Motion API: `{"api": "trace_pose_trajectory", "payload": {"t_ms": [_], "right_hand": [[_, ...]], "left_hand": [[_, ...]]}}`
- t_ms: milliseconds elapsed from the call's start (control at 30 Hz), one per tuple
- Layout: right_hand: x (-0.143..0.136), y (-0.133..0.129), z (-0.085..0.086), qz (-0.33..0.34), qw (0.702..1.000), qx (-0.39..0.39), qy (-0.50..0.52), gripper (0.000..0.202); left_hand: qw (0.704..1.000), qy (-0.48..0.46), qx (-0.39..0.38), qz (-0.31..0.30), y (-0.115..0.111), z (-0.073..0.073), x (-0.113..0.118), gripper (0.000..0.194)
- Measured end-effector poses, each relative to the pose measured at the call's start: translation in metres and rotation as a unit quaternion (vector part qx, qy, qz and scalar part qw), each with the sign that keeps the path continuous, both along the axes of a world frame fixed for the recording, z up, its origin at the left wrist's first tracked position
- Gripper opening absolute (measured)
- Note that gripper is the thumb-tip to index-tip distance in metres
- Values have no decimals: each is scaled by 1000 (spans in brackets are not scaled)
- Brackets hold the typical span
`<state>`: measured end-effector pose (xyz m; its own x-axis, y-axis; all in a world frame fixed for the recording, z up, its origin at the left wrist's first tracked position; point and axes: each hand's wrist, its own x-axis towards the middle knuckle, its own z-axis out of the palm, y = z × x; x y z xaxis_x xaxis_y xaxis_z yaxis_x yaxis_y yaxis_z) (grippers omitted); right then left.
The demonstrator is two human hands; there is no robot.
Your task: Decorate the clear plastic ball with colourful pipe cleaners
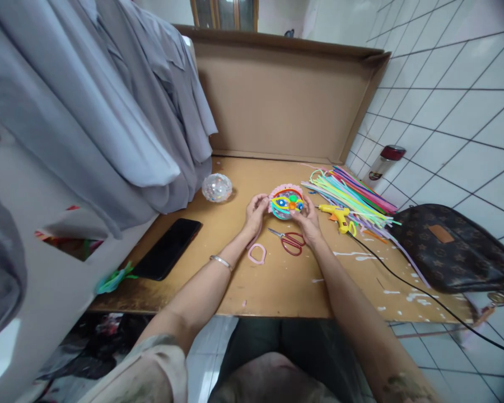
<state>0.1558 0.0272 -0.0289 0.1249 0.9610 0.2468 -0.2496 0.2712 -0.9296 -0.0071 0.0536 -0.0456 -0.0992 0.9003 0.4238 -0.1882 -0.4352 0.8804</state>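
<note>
Between my two hands is a round craft piece with a decorated face (286,202): pink scalloped edging on top, yellow and blue eye shapes, a green dot and an orange nose. My left hand (257,212) grips its left edge. On the right side, my right hand (309,220) holds it, thumb over the lower front. Below the piece lie red-handled scissors (293,244), blades pointing left. A pink loop (257,254) rests near my left wrist. To the right sits a yellow glue gun (339,217) with its black cord trailing away.
A bundle of colourful pipe cleaners (353,196) lies at the back right, near a red-lidded bottle (384,163) and a brown patterned bag (457,249). A clear ball (217,187) and a black phone (168,249) are on the left. Grey shirts (151,101) hang over that side.
</note>
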Motion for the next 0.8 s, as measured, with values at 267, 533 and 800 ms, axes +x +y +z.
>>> {"api": "trace_pose_trajectory", "payload": {"t_ms": [267,533,800], "right_hand": [[-1,-7,0,14,997,27,-74,104],[1,-5,-6,25,996,0,-87,110],[5,-2,-10,19,991,0,-130,112]], "left_hand": [[992,-115,-48,-13,-7,10,1,37],[992,-95,-80,7,-8,9,-2,30],[995,-65,-74,-1,-4,14,-6,24]]}}
